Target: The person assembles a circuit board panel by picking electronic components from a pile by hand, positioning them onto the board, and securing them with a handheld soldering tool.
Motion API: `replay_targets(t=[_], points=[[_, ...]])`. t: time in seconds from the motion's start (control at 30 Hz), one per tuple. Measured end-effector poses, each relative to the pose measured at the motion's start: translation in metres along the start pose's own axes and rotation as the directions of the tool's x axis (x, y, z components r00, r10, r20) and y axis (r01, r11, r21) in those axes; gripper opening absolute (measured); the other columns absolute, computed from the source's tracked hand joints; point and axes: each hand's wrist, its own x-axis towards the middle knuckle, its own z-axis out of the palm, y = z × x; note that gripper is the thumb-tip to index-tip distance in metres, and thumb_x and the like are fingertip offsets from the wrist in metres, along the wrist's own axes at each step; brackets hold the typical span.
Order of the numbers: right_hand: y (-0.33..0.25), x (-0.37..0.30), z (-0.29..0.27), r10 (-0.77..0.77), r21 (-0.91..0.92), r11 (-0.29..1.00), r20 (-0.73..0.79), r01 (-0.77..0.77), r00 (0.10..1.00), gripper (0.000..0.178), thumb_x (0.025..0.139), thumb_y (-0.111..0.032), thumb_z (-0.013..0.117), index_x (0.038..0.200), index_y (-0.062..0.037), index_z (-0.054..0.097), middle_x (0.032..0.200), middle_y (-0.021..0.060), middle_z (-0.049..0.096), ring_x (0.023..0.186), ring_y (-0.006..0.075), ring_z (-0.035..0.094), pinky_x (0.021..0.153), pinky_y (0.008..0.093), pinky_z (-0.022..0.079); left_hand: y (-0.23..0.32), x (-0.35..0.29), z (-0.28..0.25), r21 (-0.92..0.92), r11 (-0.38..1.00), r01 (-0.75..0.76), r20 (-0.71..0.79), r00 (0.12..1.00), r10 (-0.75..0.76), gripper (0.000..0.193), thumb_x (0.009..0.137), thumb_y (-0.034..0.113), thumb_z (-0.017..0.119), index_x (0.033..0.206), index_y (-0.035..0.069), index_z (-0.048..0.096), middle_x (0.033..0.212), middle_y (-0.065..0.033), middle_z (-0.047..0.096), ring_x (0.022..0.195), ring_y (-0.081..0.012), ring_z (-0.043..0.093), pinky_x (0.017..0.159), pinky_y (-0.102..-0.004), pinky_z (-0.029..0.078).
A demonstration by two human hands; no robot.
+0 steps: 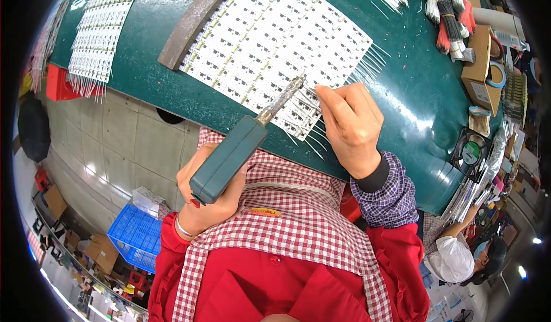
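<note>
My left hand (pixel 209 193) is wrapped around the dark green handle of a soldering iron (pixel 228 160). The iron's metal tip points up and right over a panel of white circuit boards (pixel 261 38) lined with small dark parts. My right hand (pixel 353 127) pinches a thin wire (pixel 310 87) close to that tip; whether it is solder or a lead I cannot tell. Several thin white wires (pixel 313 135) stick out from the panel's near right edge, below my right hand. More white wires (pixel 373 58) fan out at its right corner.
A dark metal bar (pixel 192 26) lies along the panel's left edge on the green table (pixel 150 52). Another stack of wired boards (pixel 103 26) sits far left. Wire bundles (pixel 447 18), a cardboard box (pixel 481 69) and a small fan (pixel 470 152) stand right. A co-worker (pixel 453 259) sits at lower right.
</note>
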Motion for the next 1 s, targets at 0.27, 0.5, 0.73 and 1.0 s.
replay_targets(t=[0.27, 0.5, 0.73, 1.0], points=[[-0.001, 0.0, 0.0, -0.004, 0.002, 1.0, 0.003, 0.004, 1.0, 0.026, 0.074, 0.004, 0.077, 0.098, -0.0064, 0.071, 0.076, 0.0042, 0.055, 0.069, 0.022, 0.058, 0.061, 0.0351, 0.047, -0.003, -0.011, -0.001, -0.093, 0.994, 0.054, -0.054, 0.997, -0.059, 0.021, 0.079, -0.003, 0.078, 0.099, -0.006, 0.073, 0.092, -0.0175, 0.071, 0.071, -0.0255, 0.07, 0.064, -0.0313, 0.055], [-0.001, 0.001, -0.002, 0.017, -0.002, 1.0, 0.022, -0.017, 1.0, 0.027, 0.074, 0.004, 0.077, 0.097, -0.0063, 0.071, 0.077, 0.0047, 0.054, 0.07, 0.0225, 0.059, 0.061, 0.0353, 0.048, -0.005, -0.016, 0.002, -0.181, 0.973, 0.143, -0.061, 0.986, -0.156, 0.026, 0.081, -0.002, 0.078, 0.106, -0.008, 0.073, 0.099, -0.0191, 0.072, 0.079, -0.0261, 0.072, 0.068, -0.0324, 0.057], [-0.013, 0.015, -0.037, 0.065, 0.007, 0.998, 0.073, -0.066, 0.995, 0.027, 0.07, 0.007, 0.078, 0.094, -0.0041, 0.072, 0.075, 0.0061, 0.054, 0.069, 0.0233, 0.059, 0.06, 0.0348, 0.047, -0.007, -0.013, 0.001, -0.147, 0.982, 0.12, -0.065, 0.989, -0.131, 0.027, 0.081, -0.002, 0.078, 0.106, -0.008, 0.073, 0.099, -0.0199, 0.073, 0.079, -0.026, 0.073, 0.068, -0.0323, 0.057], [0.002, 0.013, -0.007, 0.011, 0.128, 0.992, 0.0, -0.011, 1.0, 0.028, 0.07, 0.01, 0.075, 0.094, -0.0032, 0.071, 0.076, 0.0072, 0.054, 0.07, 0.0246, 0.058, 0.06, 0.0369, 0.048, -0.003, -0.019, 0.001, -0.15, 0.981, 0.123, -0.071, 0.988, -0.135, 0.027, 0.078, -0.004, 0.078, 0.104, -0.008, 0.073, 0.1, -0.0203, 0.073, 0.079, -0.0269, 0.074, 0.069, -0.0329, 0.058]])
